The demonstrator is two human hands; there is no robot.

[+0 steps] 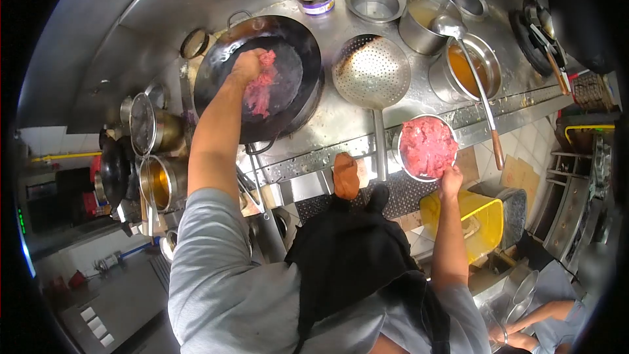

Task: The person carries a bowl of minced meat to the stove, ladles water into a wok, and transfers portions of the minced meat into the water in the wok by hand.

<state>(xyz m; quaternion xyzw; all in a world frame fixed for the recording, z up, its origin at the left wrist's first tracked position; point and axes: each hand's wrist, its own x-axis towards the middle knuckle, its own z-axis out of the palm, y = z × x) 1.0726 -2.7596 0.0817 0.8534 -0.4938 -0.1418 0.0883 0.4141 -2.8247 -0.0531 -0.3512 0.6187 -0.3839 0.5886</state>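
Pink raw meat strips (259, 92) are seen in and over a black, round metal wok (291, 36), just at the curled fingers of the left hand (246, 66); whether they are gripped or let go cannot be told, as the fingertips are hidden. By the fingers of the right hand (451, 181), a round, pale-rimmed bowl (401, 157) is gripped at its edge and held in front of the tabletop (337, 121). It is filled with a heap of pink raw meat (427, 146). Between wok and bowl, a round, perforated metal strainer (371, 72) is laid, its handle pointed toward the person. Farther right, a metal ladle with a wooden handle (482, 92) is rested across a silvery metal pot of orange-brown liquid (439, 82).
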